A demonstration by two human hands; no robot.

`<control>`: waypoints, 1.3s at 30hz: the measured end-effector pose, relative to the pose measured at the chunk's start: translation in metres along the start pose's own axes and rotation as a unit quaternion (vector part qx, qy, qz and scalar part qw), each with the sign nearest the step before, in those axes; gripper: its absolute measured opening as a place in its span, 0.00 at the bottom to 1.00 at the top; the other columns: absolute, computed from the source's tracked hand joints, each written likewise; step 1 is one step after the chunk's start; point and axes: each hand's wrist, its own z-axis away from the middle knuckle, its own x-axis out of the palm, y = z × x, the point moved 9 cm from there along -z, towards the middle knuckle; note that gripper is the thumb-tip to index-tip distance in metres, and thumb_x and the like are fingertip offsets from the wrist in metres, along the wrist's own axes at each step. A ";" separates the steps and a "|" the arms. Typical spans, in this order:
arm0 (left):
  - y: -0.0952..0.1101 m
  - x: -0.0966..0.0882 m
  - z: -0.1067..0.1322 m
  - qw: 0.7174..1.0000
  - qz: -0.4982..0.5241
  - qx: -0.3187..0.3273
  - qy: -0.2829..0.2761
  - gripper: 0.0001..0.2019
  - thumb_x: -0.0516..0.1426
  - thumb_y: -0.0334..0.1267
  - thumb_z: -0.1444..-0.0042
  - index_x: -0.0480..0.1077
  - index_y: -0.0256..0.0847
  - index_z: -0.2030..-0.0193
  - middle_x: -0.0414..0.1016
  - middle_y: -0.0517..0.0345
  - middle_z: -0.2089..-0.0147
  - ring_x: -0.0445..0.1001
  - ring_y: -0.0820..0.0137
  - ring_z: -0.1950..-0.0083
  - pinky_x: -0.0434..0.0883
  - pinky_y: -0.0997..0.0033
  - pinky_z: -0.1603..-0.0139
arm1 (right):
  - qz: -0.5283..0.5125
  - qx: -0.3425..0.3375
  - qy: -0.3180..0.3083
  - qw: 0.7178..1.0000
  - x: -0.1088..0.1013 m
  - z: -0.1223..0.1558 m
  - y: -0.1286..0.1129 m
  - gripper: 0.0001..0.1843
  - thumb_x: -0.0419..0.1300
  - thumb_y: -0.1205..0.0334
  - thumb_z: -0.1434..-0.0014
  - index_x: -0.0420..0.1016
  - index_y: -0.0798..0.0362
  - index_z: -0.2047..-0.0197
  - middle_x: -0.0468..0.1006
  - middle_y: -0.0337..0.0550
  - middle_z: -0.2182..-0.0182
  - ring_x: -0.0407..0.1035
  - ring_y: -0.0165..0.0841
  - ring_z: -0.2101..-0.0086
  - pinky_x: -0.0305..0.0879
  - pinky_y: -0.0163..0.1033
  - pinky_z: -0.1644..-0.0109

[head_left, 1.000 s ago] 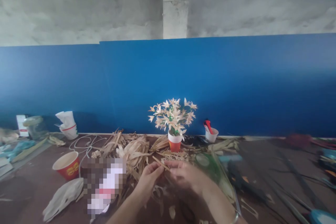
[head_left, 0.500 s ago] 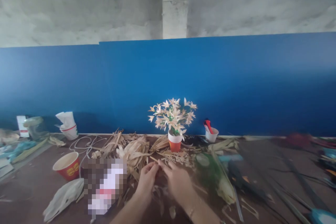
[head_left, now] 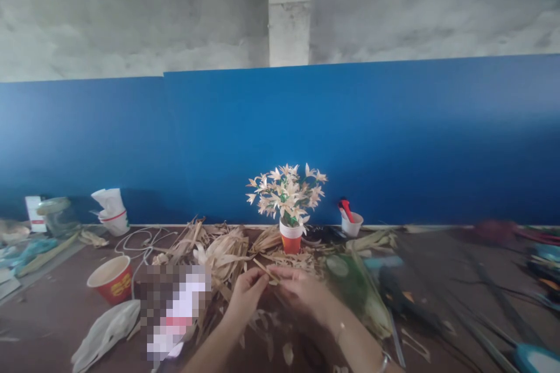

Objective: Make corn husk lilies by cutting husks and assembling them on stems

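Note:
My left hand [head_left: 247, 294] is closed in a pinch around a thin, pale strip of dried corn husk [head_left: 261, 266]. Close beside it, my right hand [head_left: 304, 290] has its fingers pressed on the same strip. Just beyond both hands stands a red and white paper cup [head_left: 291, 243] with a bunch of pale husk flowers [head_left: 286, 192] on green stems. A heap of dry husks [head_left: 225, 253] lies to the left of the cup, and narrow husk scraps [head_left: 301, 261] lie in front of it.
On the left are a red paper bowl [head_left: 112, 281], a white plastic bag [head_left: 107, 332], a white cord [head_left: 144, 242] and a cup of rolled paper [head_left: 112, 218]. A white cup with a red-handled tool [head_left: 345, 210] stands right. Green husks [head_left: 376, 303] lie nearer. A blue partition [head_left: 394, 145] backs the table.
My right hand has turned more sideways, with its forearm swung outward to the right. The husk strip has tilted and shifted slightly right. My left hand has barely moved.

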 end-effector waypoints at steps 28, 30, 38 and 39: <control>0.014 -0.013 0.021 0.807 -0.546 0.083 -0.209 0.17 0.56 0.28 0.61 0.75 0.44 0.62 0.75 0.56 0.58 0.70 0.63 0.54 0.63 0.69 0.54 | 0.416 0.016 0.190 0.889 -0.040 0.007 -0.011 0.07 0.55 0.69 0.49 0.75 0.55 0.74 0.77 0.47 0.74 0.70 0.37 0.70 0.53 0.35 0.69; 0.013 -0.015 0.021 0.791 -0.569 0.086 -0.207 0.15 0.54 0.27 0.61 0.75 0.45 0.66 0.75 0.56 0.60 0.70 0.63 0.55 0.62 0.67 0.53 | 0.438 0.021 0.191 0.878 -0.036 0.010 -0.013 0.09 0.56 0.68 0.49 0.76 0.54 0.65 0.79 0.50 0.68 0.72 0.40 0.65 0.55 0.36 0.67; 0.036 0.001 0.016 0.752 -0.623 0.158 -0.145 0.11 0.53 0.25 0.58 0.75 0.42 0.72 0.75 0.52 0.63 0.68 0.60 0.54 0.58 0.59 0.48 | 0.481 0.028 0.153 0.863 -0.016 0.013 -0.021 0.10 0.54 0.63 0.45 0.76 0.52 0.63 0.80 0.48 0.65 0.73 0.39 0.62 0.57 0.35 0.65; 0.035 0.006 0.019 0.756 -0.611 0.163 -0.170 0.12 0.53 0.26 0.57 0.75 0.42 0.70 0.74 0.53 0.62 0.67 0.61 0.54 0.59 0.61 0.49 | 0.478 0.027 0.152 0.865 -0.016 0.013 -0.021 0.10 0.54 0.63 0.45 0.76 0.52 0.63 0.81 0.48 0.65 0.73 0.38 0.62 0.57 0.35 0.65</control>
